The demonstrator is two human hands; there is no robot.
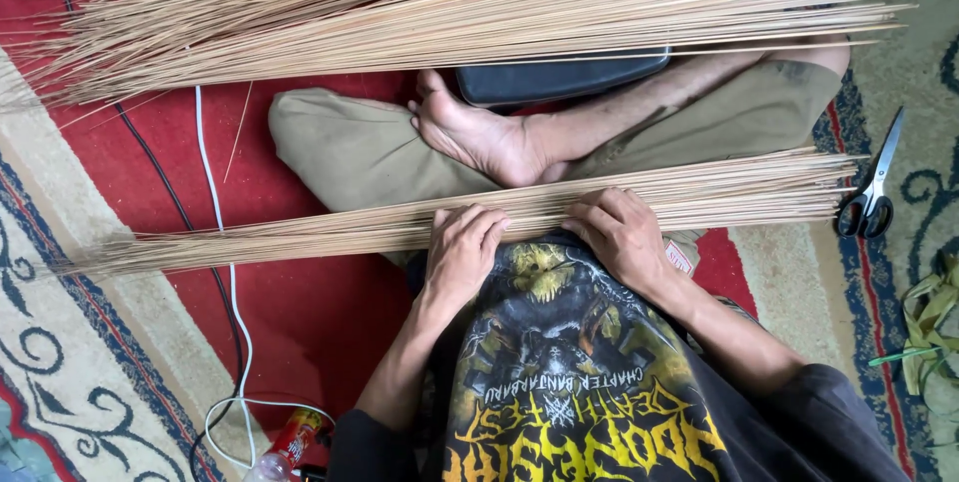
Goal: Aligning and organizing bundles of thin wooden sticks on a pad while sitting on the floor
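The person sits cross-legged on a patterned carpet (300, 312), so a bundle of thin palm-leaf ribs (330, 230) lies across the lap. The left hand (462, 247) and right hand (621, 234) press it down side by side, fingers (478, 226) curled over the sticks. Scissors (871, 192) lie near, to the right.

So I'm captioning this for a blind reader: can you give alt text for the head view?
Seen from above, a person sitting cross-legged presses the left hand and right hand on a flat bundle of thin tan sticks across the lap. A larger pile of sticks lies beyond the bare foot, and black-handled scissors rest on the patterned carpet.
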